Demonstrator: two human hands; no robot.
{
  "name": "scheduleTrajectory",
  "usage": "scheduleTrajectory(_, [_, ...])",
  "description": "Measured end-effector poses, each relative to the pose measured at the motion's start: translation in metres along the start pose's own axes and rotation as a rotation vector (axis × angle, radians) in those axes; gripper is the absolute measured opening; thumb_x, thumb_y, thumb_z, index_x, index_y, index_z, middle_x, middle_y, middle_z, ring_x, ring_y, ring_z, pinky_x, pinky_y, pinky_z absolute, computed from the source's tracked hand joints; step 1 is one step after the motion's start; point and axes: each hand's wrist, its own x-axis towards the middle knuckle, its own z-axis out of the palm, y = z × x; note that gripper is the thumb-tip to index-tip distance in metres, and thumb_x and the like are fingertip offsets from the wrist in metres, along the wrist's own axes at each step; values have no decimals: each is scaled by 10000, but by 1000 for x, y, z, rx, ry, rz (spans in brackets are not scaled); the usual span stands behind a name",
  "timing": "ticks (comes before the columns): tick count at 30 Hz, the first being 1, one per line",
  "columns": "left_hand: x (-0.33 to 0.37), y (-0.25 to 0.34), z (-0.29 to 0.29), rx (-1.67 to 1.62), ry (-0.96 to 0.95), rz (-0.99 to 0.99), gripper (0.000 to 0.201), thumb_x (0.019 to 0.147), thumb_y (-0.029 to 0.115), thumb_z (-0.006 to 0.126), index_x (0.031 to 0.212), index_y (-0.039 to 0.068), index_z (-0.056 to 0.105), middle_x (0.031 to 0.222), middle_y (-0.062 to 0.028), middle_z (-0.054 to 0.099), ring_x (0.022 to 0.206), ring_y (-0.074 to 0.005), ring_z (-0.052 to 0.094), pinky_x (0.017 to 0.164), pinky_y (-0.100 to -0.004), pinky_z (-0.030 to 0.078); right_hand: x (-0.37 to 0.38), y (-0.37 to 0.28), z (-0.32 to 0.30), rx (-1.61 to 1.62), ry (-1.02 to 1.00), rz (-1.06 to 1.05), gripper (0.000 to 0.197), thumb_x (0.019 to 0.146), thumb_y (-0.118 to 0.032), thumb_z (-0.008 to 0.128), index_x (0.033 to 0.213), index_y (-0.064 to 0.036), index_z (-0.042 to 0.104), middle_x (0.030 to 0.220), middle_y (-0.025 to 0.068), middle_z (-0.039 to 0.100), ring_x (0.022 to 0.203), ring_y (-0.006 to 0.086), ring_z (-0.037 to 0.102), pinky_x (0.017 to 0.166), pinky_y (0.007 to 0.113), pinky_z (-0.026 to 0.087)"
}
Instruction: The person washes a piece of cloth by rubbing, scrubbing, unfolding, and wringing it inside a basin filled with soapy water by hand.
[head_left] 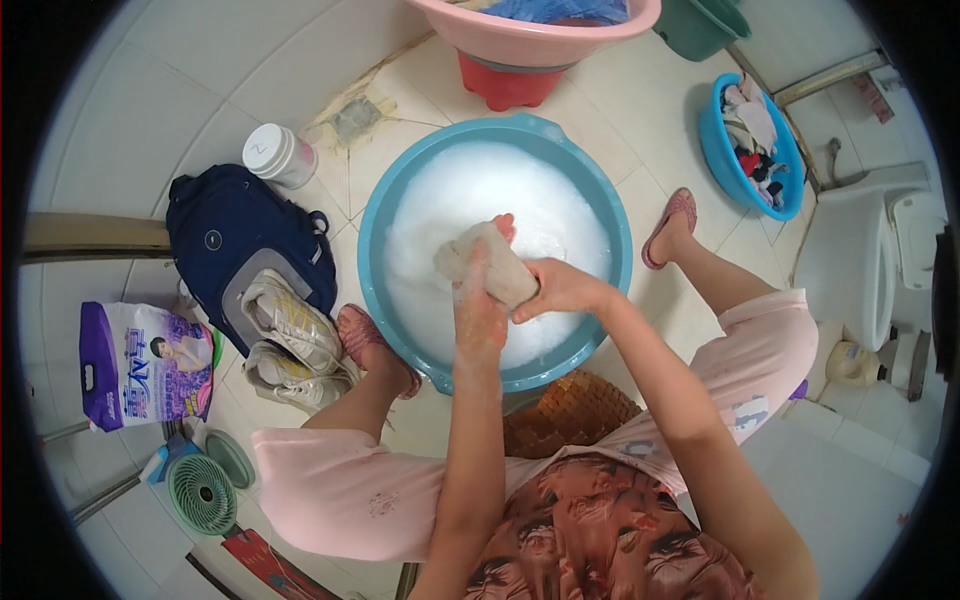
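Note:
A wet, off-white cloth piece [512, 277], soft and roughly tube-shaped, is held over the foamy water; its exact kind I cannot make out. My left hand [482, 312], with suds on the wrist, grips it from below, and reddish fingertips show past its far side. Pinching the cloth's right end is my right hand [560, 288], thumb and fingers closed on it. Both hands are above a large round blue basin [375, 180] filled with thick white suds, which stands between my feet.
To the left are a pair of whitish lace-up sneakers [292, 322], a navy backpack [215, 215], a white tub [283, 157], a purple detergent bag [150, 365] and a green fan [203, 494]. Beyond stands a pink basin [540, 35]; at right, a blue basin [716, 150] of clothes and a toilet [850, 265].

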Motion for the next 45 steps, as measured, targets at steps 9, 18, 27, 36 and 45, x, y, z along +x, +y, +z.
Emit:
scheduleTrajectory(9, [-1, 11, 3, -578, 254, 101, 437, 941, 289, 403, 1280, 18, 358, 1287, -161, 410, 1219, -260, 389, 1011, -430, 324, 15, 71, 2, 611, 664, -101, 397, 692, -51, 609, 1085, -67, 561, 1065, 101, 589, 979, 189, 543, 859, 287, 426])
scheduleTrajectory(18, [9, -75, -118, -981, -158, -281, 262, 856, 198, 582, 1066, 55, 520, 947, -90, 592, 911, -171, 559, 877, -293, 468, -11, -21, 99, -503, 514, -527, 220, 635, -115, 664, 840, -95, 587, 974, 110, 556, 921, 279, 534, 798, 316, 440])
scheduleTrajectory(27, [28, -82, -115, -752, 50, -213, 304, 907, 276, 477, 1151, 96, 467, 1084, -51, 526, 979, -183, 513, 807, -307, 455, 24, -13, 96, -571, 924, -517, 117, 705, -171, 631, 713, -58, 602, 855, 123, 563, 774, 292, 564, 637, 369, 467])
scheduleTrajectory(36, [12, -55, -26, -323, 457, -310, 340, 906, 310, 483, 1161, 86, 480, 1079, -66, 545, 962, -173, 549, 847, -306, 458, 45, 4, 58, -635, 1162, -294, 226, 733, -159, 612, 569, -66, 489, 609, 108, 500, 596, 297, 520, 532, 393, 422])
scheduleTrajectory(45, [8, -49, -17, -211, 468, -377, 436, 895, 364, 491, 1198, 53, 454, 1143, -94, 526, 1028, -202, 535, 915, -349, 439, 46, 9, 30, -644, 1069, -244, 172, 708, -212, 646, 662, -53, 595, 653, 130, 562, 610, 293, 567, 562, 354, 457])
